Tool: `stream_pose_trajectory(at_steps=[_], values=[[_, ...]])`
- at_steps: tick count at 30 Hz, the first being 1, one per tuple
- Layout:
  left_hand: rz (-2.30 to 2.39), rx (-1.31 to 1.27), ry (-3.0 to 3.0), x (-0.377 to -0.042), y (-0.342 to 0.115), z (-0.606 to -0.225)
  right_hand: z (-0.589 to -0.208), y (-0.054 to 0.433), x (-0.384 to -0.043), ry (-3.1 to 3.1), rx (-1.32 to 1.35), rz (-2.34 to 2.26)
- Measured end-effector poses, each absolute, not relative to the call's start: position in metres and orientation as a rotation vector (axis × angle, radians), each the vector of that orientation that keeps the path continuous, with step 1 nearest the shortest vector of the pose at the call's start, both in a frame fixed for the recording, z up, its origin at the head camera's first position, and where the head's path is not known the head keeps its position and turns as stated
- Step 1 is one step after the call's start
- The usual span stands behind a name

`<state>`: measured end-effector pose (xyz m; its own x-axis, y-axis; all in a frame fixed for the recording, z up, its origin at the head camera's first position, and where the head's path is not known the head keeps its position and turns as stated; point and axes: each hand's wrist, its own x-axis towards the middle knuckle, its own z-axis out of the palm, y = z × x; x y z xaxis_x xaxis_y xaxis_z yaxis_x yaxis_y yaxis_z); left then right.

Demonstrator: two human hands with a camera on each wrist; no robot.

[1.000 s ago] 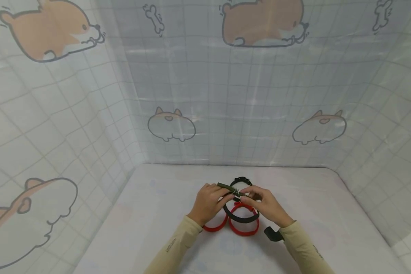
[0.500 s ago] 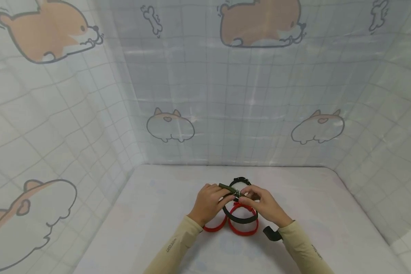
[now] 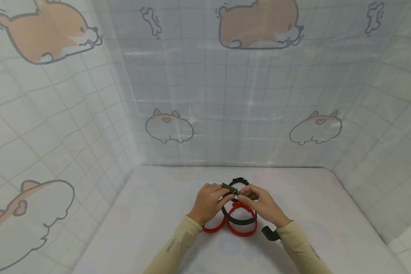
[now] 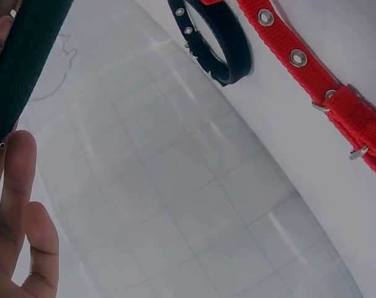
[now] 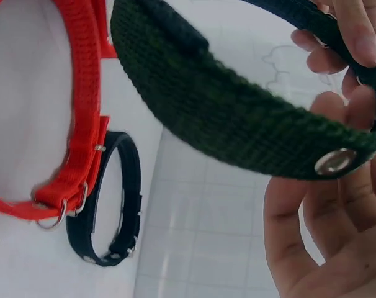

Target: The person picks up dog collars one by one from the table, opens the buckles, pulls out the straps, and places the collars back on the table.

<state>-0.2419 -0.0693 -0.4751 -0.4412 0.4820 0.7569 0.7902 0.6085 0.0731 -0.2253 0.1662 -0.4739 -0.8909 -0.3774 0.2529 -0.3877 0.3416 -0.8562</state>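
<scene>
Both hands hold a dark green webbing collar (image 3: pixel 239 221) with metal eyelets. Its loop hangs down in front of the other collars. My left hand (image 3: pixel 209 203) grips it near the metal buckle, a free green strap end (image 3: pixel 227 186) standing out above the fingers. From the other side my right hand (image 3: pixel 264 207) pinches the band at the buckle, fingertips close to the left thumb. In the right wrist view the green band (image 5: pixel 219 115) crosses in front of the fingers, one eyelet (image 5: pixel 335 162) showing. The buckle itself is mostly covered by fingers.
Two red collars lie on the white table (image 3: pixel 150 228): one (image 3: pixel 242 233) behind the green loop, another (image 3: pixel 214 230) partly hidden by the left hand. A dark collar (image 5: pixel 133 177) lies behind them. By the right cuff is a dark curved piece (image 3: pixel 270 233). Grid-patterned walls (image 3: pixel 205 144) enclose the table.
The hands stay together at the buckle. The green strap end above the left fingers has shifted slightly right and shows shorter. The whole view has drifted a little.
</scene>
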Motion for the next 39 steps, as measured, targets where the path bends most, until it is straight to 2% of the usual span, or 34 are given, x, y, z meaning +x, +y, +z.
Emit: stream_pose_trajectory(at_steps=[10, 18, 27, 39], values=[[-0.577, -0.987, -2.117, -0.243, -0.076, -0.477, -0.474, 0.169, -0.227, -2.518, 0.928, 1.704], [-0.576, -0.988, -2.124, -0.242, -0.075, -0.478, -0.472, 0.161, -0.226, -2.525, 0.775, 1.65], [-0.581, -0.983, -2.124, -0.242, -0.077, -0.48, -0.473, 0.171, -0.227, -2.527, 0.904, 1.702], [-0.559, -1.007, -2.108, -0.241, -0.077, -0.485, -0.476, 0.162, -0.223, -2.546, 0.783, 1.686]])
